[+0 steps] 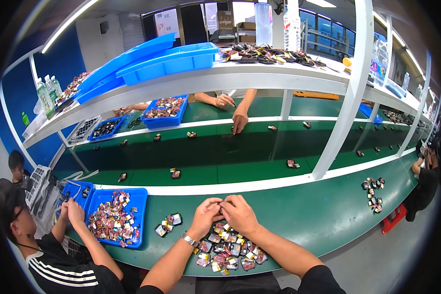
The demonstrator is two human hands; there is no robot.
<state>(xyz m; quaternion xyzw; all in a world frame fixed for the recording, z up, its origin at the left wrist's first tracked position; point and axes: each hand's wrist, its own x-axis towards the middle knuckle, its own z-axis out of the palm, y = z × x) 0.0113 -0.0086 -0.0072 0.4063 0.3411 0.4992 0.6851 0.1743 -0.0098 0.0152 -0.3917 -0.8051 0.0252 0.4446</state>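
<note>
My left hand point(207, 215) and my right hand point(238, 213) meet over the green workbench, fingers closed together on a small dark piece point(220, 211) mostly hidden between them. Its kind is not clear. Right below my hands lies a pile of small electronic assemblies point(230, 249), with black casings, silvery blocks, red parts and yellow tabs. A few similar assemblies point(168, 223) sit apart, left of my left wrist, which wears a metal-banded watch point(189, 240).
A blue tray point(141, 230) of similar parts stands to the left, beside a seated co-worker point(59, 255). Across the bench runs a green conveyor belt point(230, 169) with scattered assemblies. Its white frame has an upright post point(343, 103) and an overhead shelf bearing blue trays point(169, 63). Another person's hands point(239, 120) work opposite.
</note>
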